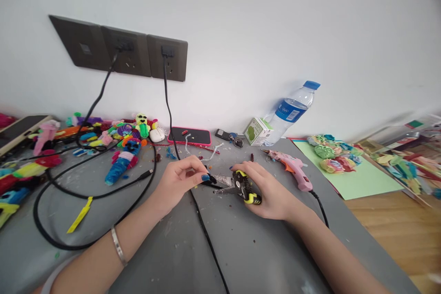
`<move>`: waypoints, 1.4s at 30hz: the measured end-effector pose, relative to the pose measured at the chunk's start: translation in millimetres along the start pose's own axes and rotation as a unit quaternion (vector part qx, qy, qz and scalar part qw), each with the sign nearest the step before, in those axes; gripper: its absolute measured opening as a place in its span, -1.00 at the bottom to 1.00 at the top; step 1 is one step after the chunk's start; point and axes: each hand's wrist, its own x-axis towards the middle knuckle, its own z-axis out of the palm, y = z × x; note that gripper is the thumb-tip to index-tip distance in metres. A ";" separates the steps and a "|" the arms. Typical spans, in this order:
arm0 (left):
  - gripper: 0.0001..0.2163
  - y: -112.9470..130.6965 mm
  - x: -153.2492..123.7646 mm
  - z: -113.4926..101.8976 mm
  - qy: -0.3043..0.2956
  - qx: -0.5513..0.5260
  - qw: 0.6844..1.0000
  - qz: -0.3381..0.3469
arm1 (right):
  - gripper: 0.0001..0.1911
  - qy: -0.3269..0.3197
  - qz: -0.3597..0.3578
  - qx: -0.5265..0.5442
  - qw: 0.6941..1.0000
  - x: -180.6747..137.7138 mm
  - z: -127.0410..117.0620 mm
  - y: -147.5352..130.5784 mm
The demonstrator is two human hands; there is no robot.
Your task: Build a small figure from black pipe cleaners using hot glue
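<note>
My left hand [186, 177] is closed, thumb and fingertips pinching a short black pipe cleaner [212, 178]. My right hand [267, 188] is wrapped round wire strippers [238, 183] with black and yellow handles. Their grey jaws stand apart and point left, the upper one close to the black piece at my left fingertips. Whether the jaws touch it I cannot make out. Just right of my right hand lies a pink glue gun [291, 167], its nozzle toward the wall.
Colourful pipe-cleaner figures [126, 156] and a looped black cable [99, 156] cover the left side. Behind my hands are a phone [189, 136], keys [236, 140], a small box [257, 131] and a leaning water bottle [291, 112]. Crumpled paper flowers [336, 156] lie on green paper [365, 183].
</note>
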 end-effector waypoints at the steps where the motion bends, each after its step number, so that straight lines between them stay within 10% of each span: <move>1: -0.79 0.0 0.0 -0.1 0.000 0.001 1.000 -0.001 | -0.34 0.000 0.000 0.000 1.000 0.3 0.1 0.1; 42: -0.77 0.1 0.0 1.0 0.011 0.006 1.000 -0.012 | -0.35 0.002 0.003 0.002 1.000 0.6 0.3 -0.5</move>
